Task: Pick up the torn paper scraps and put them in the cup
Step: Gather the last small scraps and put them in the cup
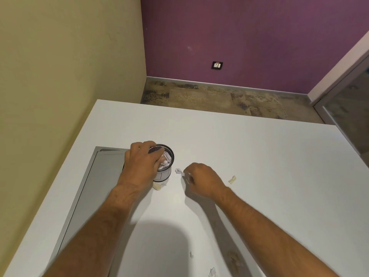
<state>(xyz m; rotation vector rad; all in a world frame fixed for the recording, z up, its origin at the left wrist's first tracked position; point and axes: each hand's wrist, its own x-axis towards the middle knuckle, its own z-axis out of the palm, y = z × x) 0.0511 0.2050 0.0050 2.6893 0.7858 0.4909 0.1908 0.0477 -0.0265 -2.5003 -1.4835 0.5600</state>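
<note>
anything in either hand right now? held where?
Left hand grips the cup at its rim and side. Right hand pinches a white paper scrap at its edge between fingertips; most of the scrap is hidden.

Matt smooth white table [259, 166], dark wire-mesh cup [169, 156] of crumpled white paper scraps [165, 159], brushed grey metal panel [99, 176]

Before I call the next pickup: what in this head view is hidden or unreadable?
- Cup: left hand covers its near-left rim; fill depth unclear.
- Right hand: curled fingers hide how many scraps it grips.
- Scrap at the cup base: partly under the left wrist.
- Bottom-edge scraps: cut off by the frame.
</note>
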